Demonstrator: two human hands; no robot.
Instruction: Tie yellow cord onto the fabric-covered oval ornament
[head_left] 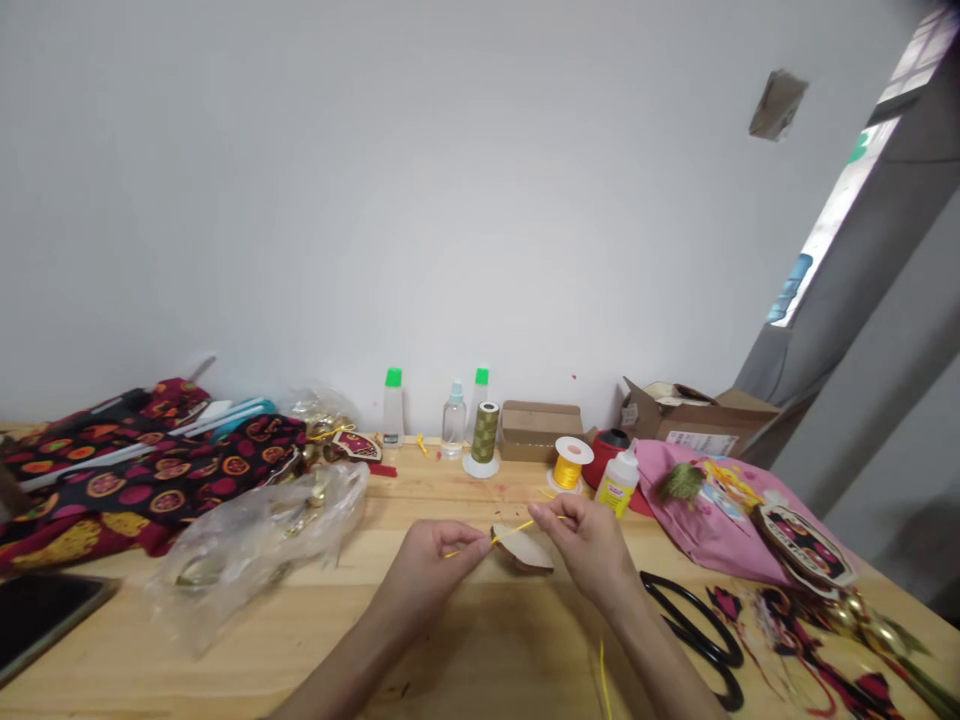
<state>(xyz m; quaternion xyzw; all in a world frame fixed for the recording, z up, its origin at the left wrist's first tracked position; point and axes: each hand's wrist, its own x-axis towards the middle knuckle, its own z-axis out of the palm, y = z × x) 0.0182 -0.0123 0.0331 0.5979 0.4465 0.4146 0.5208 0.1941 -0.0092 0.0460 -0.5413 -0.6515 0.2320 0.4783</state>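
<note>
Between my two hands a thin yellow cord (513, 530) is stretched over the table. My left hand (442, 560) pinches it beside the corner of a flat pale piece with a dark edge (525, 549). My right hand (589, 550) grips the cord farther along, thumb against forefinger. The flat piece seems to hang at or rest near my left fingertips; I cannot tell whether the cord runs through it. A loose length of the cord drops below my right wrist. Behind my right hand stand a spool of yellow cord (571, 466) and a white glue bottle (619, 480).
Black-handled scissors (697, 635), tassels (802, 640) and a pink bag (690, 520) lie to the right. A green thread cone (486, 435), bottles (454, 420) and cardboard boxes (540, 430) line the wall. Leftward are patterned fabric (165, 470), a plastic bag (247, 540) and a phone (45, 615).
</note>
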